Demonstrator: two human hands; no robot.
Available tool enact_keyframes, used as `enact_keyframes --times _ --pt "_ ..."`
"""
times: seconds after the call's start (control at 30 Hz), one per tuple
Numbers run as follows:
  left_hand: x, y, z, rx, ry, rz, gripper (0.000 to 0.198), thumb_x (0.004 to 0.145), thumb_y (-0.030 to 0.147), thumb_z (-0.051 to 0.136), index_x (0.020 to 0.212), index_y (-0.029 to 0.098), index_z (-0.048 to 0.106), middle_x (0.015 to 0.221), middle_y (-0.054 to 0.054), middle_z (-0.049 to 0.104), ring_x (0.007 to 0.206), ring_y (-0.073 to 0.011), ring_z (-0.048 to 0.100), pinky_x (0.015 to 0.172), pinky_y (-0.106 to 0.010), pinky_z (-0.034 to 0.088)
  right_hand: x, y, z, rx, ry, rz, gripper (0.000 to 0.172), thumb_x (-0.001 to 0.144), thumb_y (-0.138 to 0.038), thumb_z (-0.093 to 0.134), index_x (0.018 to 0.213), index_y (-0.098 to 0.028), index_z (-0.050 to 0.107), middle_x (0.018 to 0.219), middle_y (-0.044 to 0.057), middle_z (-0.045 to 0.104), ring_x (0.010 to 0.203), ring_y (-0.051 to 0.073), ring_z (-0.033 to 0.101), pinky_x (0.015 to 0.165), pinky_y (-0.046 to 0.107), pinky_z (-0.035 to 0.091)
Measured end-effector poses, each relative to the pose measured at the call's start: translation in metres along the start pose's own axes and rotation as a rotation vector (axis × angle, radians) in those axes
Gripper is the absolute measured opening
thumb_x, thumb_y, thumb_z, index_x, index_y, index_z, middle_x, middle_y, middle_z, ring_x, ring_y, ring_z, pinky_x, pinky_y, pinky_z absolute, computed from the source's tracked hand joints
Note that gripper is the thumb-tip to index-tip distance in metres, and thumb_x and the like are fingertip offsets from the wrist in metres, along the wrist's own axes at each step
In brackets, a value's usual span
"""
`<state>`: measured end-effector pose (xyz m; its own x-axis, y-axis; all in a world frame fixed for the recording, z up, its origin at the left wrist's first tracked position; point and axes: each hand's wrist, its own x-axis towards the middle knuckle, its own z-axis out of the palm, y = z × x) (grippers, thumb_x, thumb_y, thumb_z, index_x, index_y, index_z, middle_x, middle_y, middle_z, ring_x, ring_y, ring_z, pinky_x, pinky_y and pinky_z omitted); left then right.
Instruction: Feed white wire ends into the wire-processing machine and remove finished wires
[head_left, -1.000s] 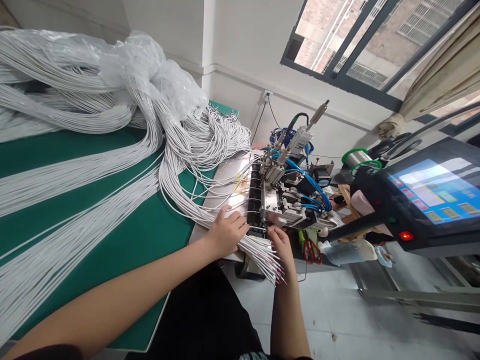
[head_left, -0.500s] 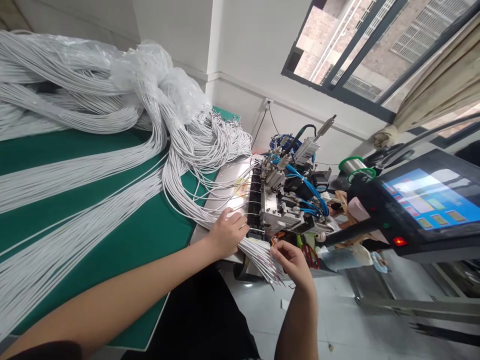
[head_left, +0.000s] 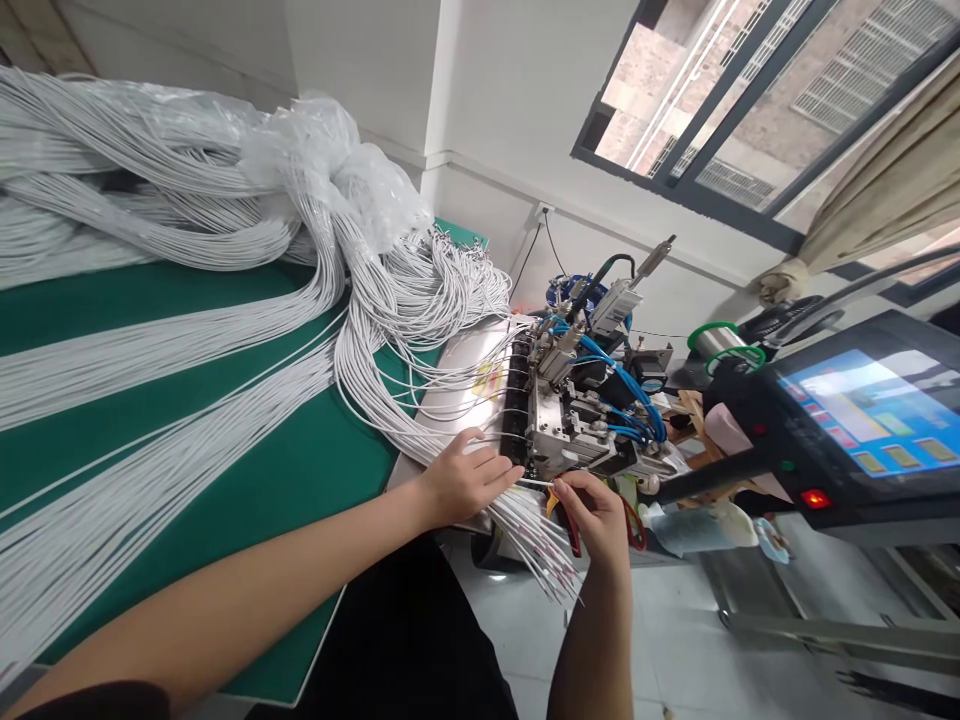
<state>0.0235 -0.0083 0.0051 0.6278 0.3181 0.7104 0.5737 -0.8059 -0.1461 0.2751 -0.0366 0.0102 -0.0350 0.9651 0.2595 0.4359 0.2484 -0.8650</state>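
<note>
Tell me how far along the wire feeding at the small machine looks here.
Done: several white wires already sit across the machine's black fixture. In hand: the right hand pinches one wire end at the fixture while the left hand presses the fanned wire bunch. Left: that bunch, plus large bundles on the green table.

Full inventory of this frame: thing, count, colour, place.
cable bundles: many, white, across the table's left
plastic bag: one, clear, over the cables at the back
table: one, green top, left
machine: one, metal with blue hoses, at the table's right end
wire spool: one, green-rimmed, behind the machine
touchscreen: one, lit, black case, right
window: one, dark frame, top right
left hand: pressing the cable ends by the machine
right hand: pinching one wire at the machine, red-handled tool in palm
</note>
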Motion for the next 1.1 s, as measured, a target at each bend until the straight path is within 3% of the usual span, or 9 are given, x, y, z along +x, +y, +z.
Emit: enact_keyframes --times 0.17,0.4,0.57,0.7,0.83,1.1 --pt "0.001 0.0 0.001 -0.014 0.061 0.001 0.018 0.094 0.014 0.051 0.107 0.018 0.063 0.08 0.001 0.067 0.08 -0.0124 0.06 0.096 -0.039 0.031 0.0 0.011 0.013 0.19 0.026 0.064 0.022 0.084 -0.039 0.064 0.074 -0.019 0.062 0.069 0.002 0.056 0.065 0.016 0.05 0.06 0.027 0.039" --pt "0.0 0.002 0.009 -0.016 0.042 -0.034 0.018 0.093 0.013 0.05 0.103 0.018 0.064 0.082 0.0 0.067 0.091 -0.0159 0.06 0.098 -0.042 0.029 0.002 0.003 0.029 0.333 0.011 -0.05 0.026 0.088 -0.034 0.061 0.067 -0.019 0.057 0.066 0.0 0.053 0.062 0.014 0.048 0.059 0.026 0.038" --pt "0.002 0.002 0.006 -0.014 0.015 -0.049 0.02 0.093 0.013 0.046 0.1 0.018 0.064 0.074 0.001 0.064 0.085 -0.0154 0.06 0.097 -0.041 0.029 -0.001 -0.001 0.028 0.261 -0.007 -0.06 0.023 0.09 -0.032 0.057 0.071 -0.019 0.058 0.067 0.0 0.053 0.062 0.014 0.048 0.059 0.025 0.038" --pt "0.003 0.001 0.003 -0.008 0.005 -0.047 0.024 0.091 0.01 0.046 0.106 0.018 0.063 0.073 0.002 0.062 0.078 -0.0142 0.059 0.096 -0.04 0.028 0.0 0.006 0.021 0.044 0.057 -0.03 0.022 0.09 -0.035 0.057 0.076 -0.019 0.059 0.07 0.0 0.053 0.063 0.014 0.047 0.059 0.025 0.037" --pt "0.004 0.002 0.004 0.0 -0.025 -0.06 0.024 0.09 0.012 0.048 0.107 0.022 0.063 0.073 0.002 0.059 0.073 -0.0136 0.057 0.096 -0.041 0.026 0.005 0.016 0.019 -0.159 0.04 -0.05 0.024 0.088 -0.038 0.058 0.075 -0.018 0.06 0.066 0.0 0.053 0.06 0.014 0.045 0.056 0.025 0.035" --pt "0.002 0.002 0.005 -0.018 -0.168 -0.142 0.031 0.08 0.013 0.054 0.109 0.021 0.063 0.087 -0.004 0.063 0.089 -0.0201 0.057 0.097 -0.045 0.025 0.01 0.032 0.03 -0.047 0.001 0.042 0.03 0.088 -0.042 0.055 0.071 -0.018 0.054 0.059 -0.004 0.04 0.056 0.012 0.035 0.053 0.024 0.028"
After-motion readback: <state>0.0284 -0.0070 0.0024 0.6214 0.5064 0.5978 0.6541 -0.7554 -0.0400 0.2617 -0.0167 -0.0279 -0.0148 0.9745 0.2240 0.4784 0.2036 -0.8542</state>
